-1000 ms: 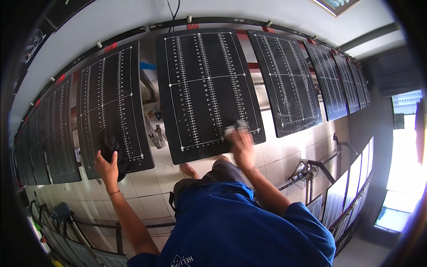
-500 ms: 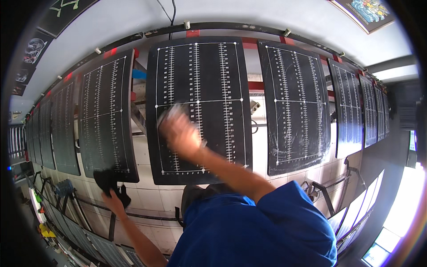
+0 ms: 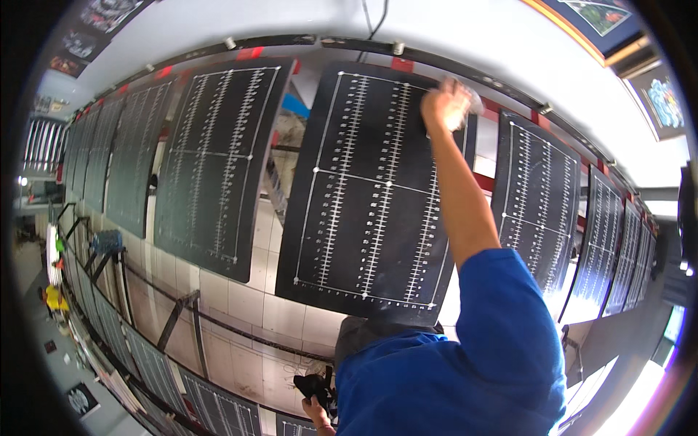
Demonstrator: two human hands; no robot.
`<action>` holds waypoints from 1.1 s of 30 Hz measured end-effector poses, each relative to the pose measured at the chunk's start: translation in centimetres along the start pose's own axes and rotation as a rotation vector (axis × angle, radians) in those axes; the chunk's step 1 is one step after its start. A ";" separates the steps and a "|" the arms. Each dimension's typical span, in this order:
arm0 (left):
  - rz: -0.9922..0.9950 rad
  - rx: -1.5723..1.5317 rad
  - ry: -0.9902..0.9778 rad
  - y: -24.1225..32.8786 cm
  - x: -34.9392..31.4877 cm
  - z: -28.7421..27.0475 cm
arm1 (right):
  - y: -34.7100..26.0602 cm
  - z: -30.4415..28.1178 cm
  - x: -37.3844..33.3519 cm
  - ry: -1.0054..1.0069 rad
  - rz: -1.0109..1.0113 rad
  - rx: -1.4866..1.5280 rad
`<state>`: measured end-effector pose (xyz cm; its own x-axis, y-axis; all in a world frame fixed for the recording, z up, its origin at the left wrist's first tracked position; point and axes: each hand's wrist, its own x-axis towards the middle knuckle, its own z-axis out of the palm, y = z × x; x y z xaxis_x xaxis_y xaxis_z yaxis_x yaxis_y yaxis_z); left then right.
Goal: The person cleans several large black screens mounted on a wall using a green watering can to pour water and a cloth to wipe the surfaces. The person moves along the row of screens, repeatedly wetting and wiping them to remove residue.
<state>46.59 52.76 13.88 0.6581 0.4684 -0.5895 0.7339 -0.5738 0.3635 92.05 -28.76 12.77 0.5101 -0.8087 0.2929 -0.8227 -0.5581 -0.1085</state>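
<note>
My right hand [image 3: 445, 110] is at the far right corner of a black board [image 3: 349, 247] marked with white scale lines and a white border. Its fingers are smeared by motion, and a pale, greyish thing shows at their edge, too blurred to name. Low in the picture, my left hand [image 3: 318, 414] grips a soft, dark, black cloth-like item [image 3: 311, 385], held away from the board beside my body. The board's right edge is partly hidden behind my right arm.
More marked boards stand in a row, such as one to the left [image 3: 211, 167] and one to the right [image 3: 538, 189], on a dark rail frame with red parts. Below runs a black metal rack [image 3: 225, 327] with further boards. A blue bundle [image 3: 106, 241] sits at the left.
My right hand has moved from the board's middle left to its far right corner. My left hand, with the black item, has drawn in toward my body. The view has shifted and tilted.
</note>
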 end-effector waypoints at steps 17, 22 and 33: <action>0.364 -0.210 -0.141 -6.3 5.5 8.3 | 3.3 -24.1 -45.3 -1.340 -0.867 1.229; 0.256 -0.241 -0.206 -7.8 4.5 11.6 | 23.4 -23.8 -35.7 -0.722 0.049 1.425; 0.272 -0.178 -0.380 -6.1 2.8 13.2 | 47.1 -21.7 -30.1 0.000 -0.053 0.728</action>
<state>41.77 48.70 0.44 0.7463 0.0211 -0.6653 0.5835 -0.5017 0.6386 32.48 -26.68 19.48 0.5449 -0.7770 0.3152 -0.4213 -0.5786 -0.6984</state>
